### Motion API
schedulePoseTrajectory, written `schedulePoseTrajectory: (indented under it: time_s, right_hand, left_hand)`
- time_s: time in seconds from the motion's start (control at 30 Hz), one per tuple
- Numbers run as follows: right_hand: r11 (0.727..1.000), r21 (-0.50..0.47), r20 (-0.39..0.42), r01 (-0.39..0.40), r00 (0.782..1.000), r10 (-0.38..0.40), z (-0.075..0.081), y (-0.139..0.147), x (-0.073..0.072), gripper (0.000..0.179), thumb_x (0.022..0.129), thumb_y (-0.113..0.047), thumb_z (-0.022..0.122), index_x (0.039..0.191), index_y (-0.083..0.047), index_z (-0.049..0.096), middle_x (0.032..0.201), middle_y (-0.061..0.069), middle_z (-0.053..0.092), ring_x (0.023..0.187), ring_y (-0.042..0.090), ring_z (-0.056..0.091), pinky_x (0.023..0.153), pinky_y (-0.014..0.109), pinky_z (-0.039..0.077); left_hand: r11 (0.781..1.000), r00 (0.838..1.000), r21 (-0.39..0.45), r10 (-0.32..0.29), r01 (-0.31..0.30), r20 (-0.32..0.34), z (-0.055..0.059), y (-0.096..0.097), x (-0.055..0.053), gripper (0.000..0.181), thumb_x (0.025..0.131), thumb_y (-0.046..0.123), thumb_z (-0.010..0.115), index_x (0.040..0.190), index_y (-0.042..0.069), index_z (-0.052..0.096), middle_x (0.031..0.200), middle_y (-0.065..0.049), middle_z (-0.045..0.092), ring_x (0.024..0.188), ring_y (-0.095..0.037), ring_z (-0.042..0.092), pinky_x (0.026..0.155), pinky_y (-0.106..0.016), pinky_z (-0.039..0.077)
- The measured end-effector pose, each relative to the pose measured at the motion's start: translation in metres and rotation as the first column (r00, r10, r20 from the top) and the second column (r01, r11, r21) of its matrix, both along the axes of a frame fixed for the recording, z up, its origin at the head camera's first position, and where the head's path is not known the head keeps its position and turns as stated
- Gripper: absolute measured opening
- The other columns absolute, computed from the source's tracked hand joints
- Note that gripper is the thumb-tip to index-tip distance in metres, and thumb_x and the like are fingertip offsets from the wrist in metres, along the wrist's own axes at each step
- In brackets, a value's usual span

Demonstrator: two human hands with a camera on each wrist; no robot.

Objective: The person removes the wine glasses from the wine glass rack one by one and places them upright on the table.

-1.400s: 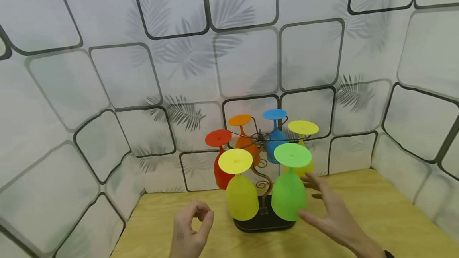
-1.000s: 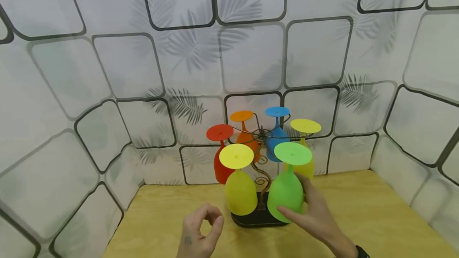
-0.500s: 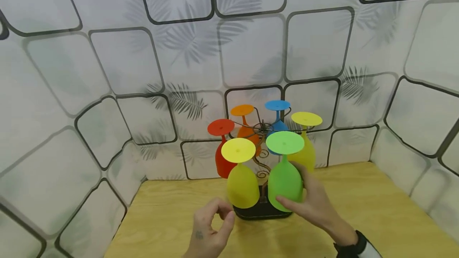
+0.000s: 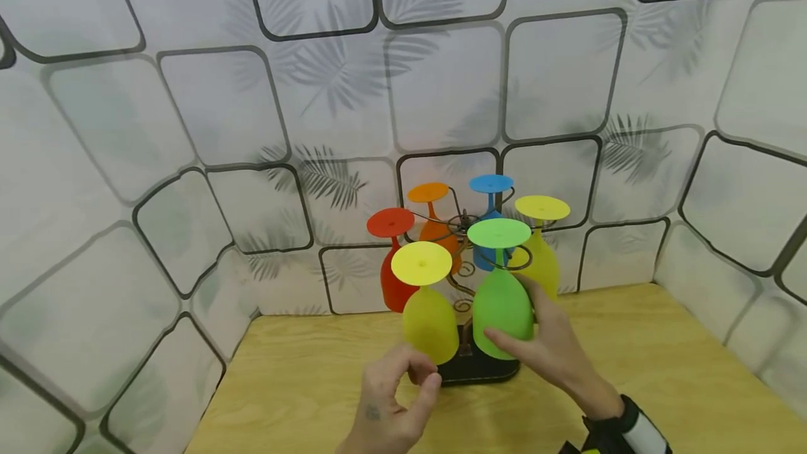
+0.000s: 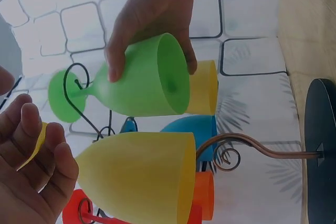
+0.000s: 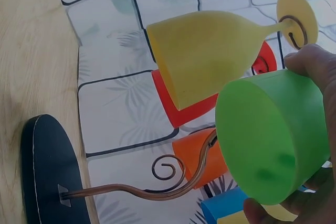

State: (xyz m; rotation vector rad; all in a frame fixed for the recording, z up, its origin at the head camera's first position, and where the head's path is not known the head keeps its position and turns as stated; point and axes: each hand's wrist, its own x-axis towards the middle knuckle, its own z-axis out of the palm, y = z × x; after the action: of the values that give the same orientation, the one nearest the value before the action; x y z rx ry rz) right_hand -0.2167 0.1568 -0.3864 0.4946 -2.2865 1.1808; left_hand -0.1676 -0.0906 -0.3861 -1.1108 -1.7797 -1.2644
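My right hand (image 4: 548, 338) grips the bowl of a green plastic goblet (image 4: 502, 307), which is upside down. Its foot stands a little above the wire hook (image 4: 513, 258), and the hook still loops about the stem in the left wrist view. My left hand (image 4: 394, 401) holds nothing, its fingers loosely curled and the thumb near the index finger. It is just in front of a yellow goblet (image 4: 431, 324) that hangs by its foot. In the left wrist view, the left fingers (image 5: 31, 145) are beside that yellow goblet's foot.
More goblets hang upside down behind: red (image 4: 396, 279), orange (image 4: 439, 233), blue (image 4: 491, 184) and another yellow (image 4: 543, 265). They share a scrolled metal stand with a dark base (image 4: 476, 371). The wooden table (image 4: 284, 370) meets a patterned wall (image 4: 340, 111).
My right hand has closed round the green goblet and raised it, so the hook shows below its foot. My left hand has moved right, towards the front yellow goblet.
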Motion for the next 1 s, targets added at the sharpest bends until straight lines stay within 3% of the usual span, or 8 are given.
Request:
schedulePoseTrajectory:
  time_s: [0.37,0.67,0.83,1.0]
  right_hand:
    - [0.995,0.027,0.05,0.095,0.994,-0.096,-0.004,0.012,-0.006,0.087,0.073,-0.033,0.082,0.142,-0.001,0.038,0.113,0.025,0.059,0.089,0.035,0.062,0.061,0.047,0.057]
    - [0.99,0.033,0.089,0.136,0.986,-0.139,-0.007,0.022,-0.001,0.088,0.076,-0.035,0.08,0.142,0.001,0.035,0.116,0.026,0.057,0.091,0.037,0.061,0.062,0.048,0.057]
    - [0.991,0.028,0.087,0.134,0.987,-0.136,-0.008,0.027,0.004,0.087,0.077,-0.033,0.08,0.143,0.003,0.035,0.118,0.026,0.056,0.092,0.037,0.06,0.064,0.048,0.056]
    - [0.99,0.027,0.053,0.138,0.989,-0.14,-0.008,0.033,0.012,0.087,0.075,-0.031,0.082,0.143,0.001,0.037,0.118,0.024,0.057,0.091,0.035,0.06,0.063,0.047,0.055]
  left_hand:
    - [0.994,1.0,-0.109,-0.02,0.021,0.008,0.009,0.01,-0.001,0.011,0.085,0.001,0.065,0.09,0.009,0.059,0.075,0.002,0.057,0.067,-0.005,0.054,0.057,-0.013,0.051]
    - [0.978,0.999,-0.206,-0.032,0.028,-0.013,0.018,0.015,-0.002,0.011,0.085,0.006,0.066,0.09,0.012,0.059,0.076,0.004,0.055,0.069,-0.004,0.05,0.06,-0.01,0.046]
    - [0.957,0.994,-0.291,-0.027,-0.004,-0.103,0.026,0.018,-0.004,0.009,0.084,0.011,0.068,0.09,0.012,0.061,0.081,0.004,0.058,0.075,-0.003,0.052,0.066,-0.012,0.049]
    - [0.908,0.972,-0.41,-0.007,-0.093,-0.235,0.042,0.023,-0.003,0.016,0.08,0.014,0.073,0.094,0.013,0.064,0.093,0.003,0.061,0.085,-0.005,0.056,0.074,-0.016,0.053]
